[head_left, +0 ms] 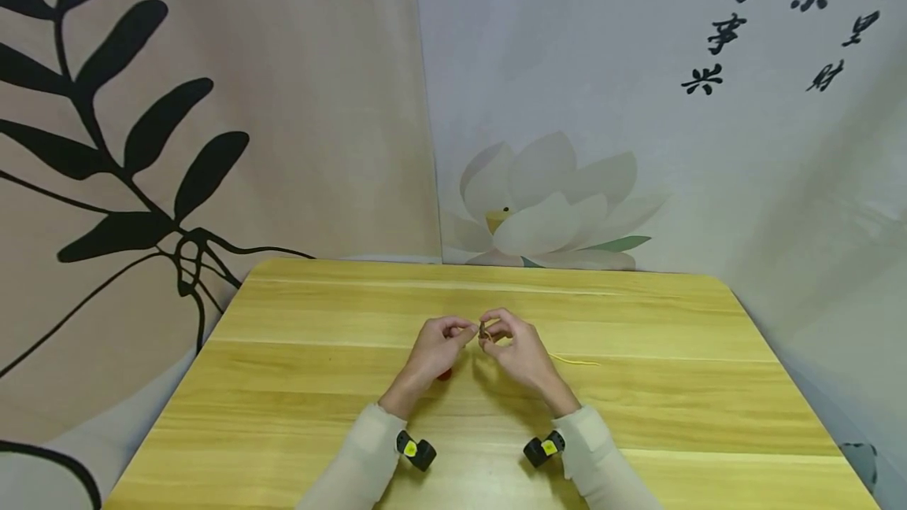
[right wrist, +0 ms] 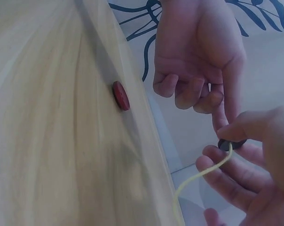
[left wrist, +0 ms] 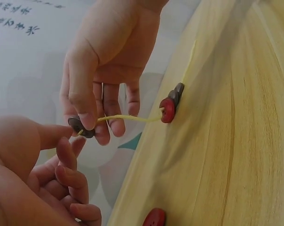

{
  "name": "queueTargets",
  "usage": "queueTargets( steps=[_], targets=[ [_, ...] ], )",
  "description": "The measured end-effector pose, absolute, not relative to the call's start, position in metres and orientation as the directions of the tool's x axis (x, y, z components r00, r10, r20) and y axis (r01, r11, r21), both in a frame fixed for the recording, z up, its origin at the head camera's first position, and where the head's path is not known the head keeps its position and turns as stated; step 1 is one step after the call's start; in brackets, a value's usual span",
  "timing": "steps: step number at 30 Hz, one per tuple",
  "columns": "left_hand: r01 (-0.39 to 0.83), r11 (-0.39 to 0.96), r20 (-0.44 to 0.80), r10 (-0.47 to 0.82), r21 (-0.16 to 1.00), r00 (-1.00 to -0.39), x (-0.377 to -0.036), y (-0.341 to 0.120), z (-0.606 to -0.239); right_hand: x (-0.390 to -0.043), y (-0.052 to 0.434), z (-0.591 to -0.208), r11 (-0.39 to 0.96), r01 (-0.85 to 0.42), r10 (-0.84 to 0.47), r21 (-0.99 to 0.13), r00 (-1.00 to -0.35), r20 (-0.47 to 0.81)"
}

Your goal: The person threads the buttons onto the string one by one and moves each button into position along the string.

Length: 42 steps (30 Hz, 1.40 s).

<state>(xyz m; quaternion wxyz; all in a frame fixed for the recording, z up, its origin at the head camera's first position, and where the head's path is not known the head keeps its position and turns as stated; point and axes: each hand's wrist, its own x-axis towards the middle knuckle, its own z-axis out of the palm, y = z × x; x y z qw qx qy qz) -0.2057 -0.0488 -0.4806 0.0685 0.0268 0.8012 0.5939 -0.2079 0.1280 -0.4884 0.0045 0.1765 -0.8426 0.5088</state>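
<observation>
My right hand point(head_left: 520, 349) pinches a dark round button point(left wrist: 81, 127) between thumb and fingers, and a yellow string point(left wrist: 128, 117) passes through it. At the button's other face, the thumb and index finger of my left hand point(head_left: 435, 351) come together on the short string end point(left wrist: 80, 133); its other fingers are curled loosely. Further along the string, a red button point(left wrist: 168, 110) and dark buttons point(left wrist: 176, 95) are threaded, lying by the table surface. A loose red button point(right wrist: 121, 95) lies on the table, partly hidden under my left wrist in the head view.
The wooden table point(head_left: 283, 384) reaches out on all sides of the hands. The string's tail point(head_left: 577, 361) trails over it to the right. Behind the table's far edge hangs a printed curtain point(head_left: 340, 101). Both wrists carry small black cameras point(head_left: 416, 451).
</observation>
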Motion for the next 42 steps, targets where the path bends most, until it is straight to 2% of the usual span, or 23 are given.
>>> queueTargets(
  steps=[17, 33, 42],
  targets=[
    [-0.035, 0.298, -0.073, 0.118, 0.954, -0.99, -0.2052, -0.0458, -0.4828, -0.2041, 0.1302, -0.4866, 0.419, -0.263, -0.295, -0.869, -0.945, 0.144],
    [-0.054, 0.336, -0.091, 0.096, 0.94, -0.991, -0.2074, -0.048, -0.4821, -0.206, 0.1304, -0.4867, 0.382, -0.301, -0.315, -0.874, -0.931, 0.183],
    [-0.066, 0.286, -0.096, 0.094, 0.956, -0.991, -0.2069, -0.0512, -0.4833, -0.2067, 0.1286, -0.4884, 0.385, -0.291, -0.319, -0.876, -0.932, 0.17]
  ],
)
